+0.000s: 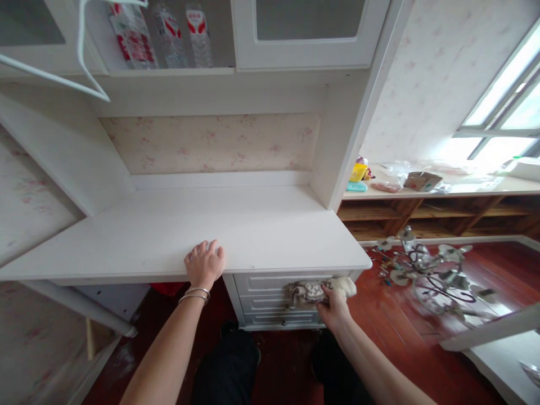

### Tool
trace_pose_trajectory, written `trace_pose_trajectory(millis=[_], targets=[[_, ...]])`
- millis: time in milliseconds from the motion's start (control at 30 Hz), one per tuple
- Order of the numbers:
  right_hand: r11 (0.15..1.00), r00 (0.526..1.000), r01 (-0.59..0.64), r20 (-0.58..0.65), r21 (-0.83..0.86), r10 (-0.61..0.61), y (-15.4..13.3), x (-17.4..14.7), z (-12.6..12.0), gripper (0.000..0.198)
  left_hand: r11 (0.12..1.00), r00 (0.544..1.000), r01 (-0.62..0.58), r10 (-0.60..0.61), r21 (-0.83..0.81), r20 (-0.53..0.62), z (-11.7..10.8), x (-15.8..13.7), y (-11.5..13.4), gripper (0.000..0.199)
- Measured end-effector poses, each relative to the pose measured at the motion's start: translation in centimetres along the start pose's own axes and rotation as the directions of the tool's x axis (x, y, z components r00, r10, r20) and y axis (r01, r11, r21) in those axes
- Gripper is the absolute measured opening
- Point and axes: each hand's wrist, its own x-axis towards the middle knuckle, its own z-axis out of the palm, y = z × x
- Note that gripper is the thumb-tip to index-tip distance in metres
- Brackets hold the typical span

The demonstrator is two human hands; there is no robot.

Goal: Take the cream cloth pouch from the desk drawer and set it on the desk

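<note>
My left hand [205, 263] rests on the front edge of a white desk top [261, 225], its fingers lying on the surface with nothing in them. A bracelet circles that wrist. In my right hand [335, 308] is a patterned brown-and-white cloth [310, 291], bunched up with a pale end sticking out to the right. The cloth is in front of the top drawer [261, 283] below the desk's right side and covers part of it. Small knobs show on the lower drawers [264, 320].
Above the desk, plastic bottles [198, 34] stand in a cabinet. A white bent rod [82, 50] hangs at upper left. On the right, a chandelier [439, 275] lies on the red wooden floor [379, 332]. Behind it, a low wooden shelf [447, 194] carries bags and small items.
</note>
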Motion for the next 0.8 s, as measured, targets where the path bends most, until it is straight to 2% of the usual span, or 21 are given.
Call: trace_pose_trajectory(millis=[100, 200, 333, 467, 567, 667, 733, 800], targets=[[0.999, 0.999, -0.014, 0.039, 0.039, 0.013, -2.4, -2.3, 1.1, 0.028, 1.0, 1.0, 0.001, -0.001, -0.016, 0.0, 0.1, -0.1, -0.1, 0.042], [0.999, 0.998, -0.016, 0.062, 0.039, 0.014, -3.7, -5.5, 2.4, 0.029, 1.0, 1.0, 0.003, -0.003, -0.026, -0.007, 0.0, -0.1, 0.0, 0.041], [0.998, 0.993, -0.062, 0.1, -0.024, 0.064, -3.5, -9.9, 3.9, 0.027, 1.0, 0.999, -0.004, 0.004, -0.023, -0.034, -0.3, -0.3, 0.1, 0.04], [0.993, 0.963, -0.09, 0.248, -0.073, 0.105, -2.1, -13.0, 6.7, 0.029, 1.0, 0.999, -0.011, 0.01, -0.028, -0.044, -0.4, -0.4, 0.1, 0.04], [0.994, 0.915, -0.101, 0.387, -0.051, 0.112, -1.4, -14.3, 10.7, 0.028, 1.0, 0.998, -0.012, 0.01, -0.025, -0.068, -0.3, -0.5, 0.1, 0.04], [0.992, 0.835, -0.13, 0.538, -0.009, 0.114, -0.8, -14.7, 16.2, 0.025, 1.0, 0.998, -0.012, 0.011, -0.023, -0.067, -0.3, -0.4, 0.0, 0.039], [0.991, 0.802, -0.129, 0.591, 0.03, 0.087, -0.1, -14.4, 19.9, 0.021, 1.0, 0.998, -0.02, 0.018, -0.021, -0.066, -0.2, -0.4, -0.1, 0.037], [0.994, 0.793, -0.106, 0.603, -0.006, 0.089, 1.0, -13.5, 22.6, 0.013, 0.999, 0.996, -0.029, 0.027, -0.019, -0.081, -0.2, -0.3, -0.1, 0.037]])
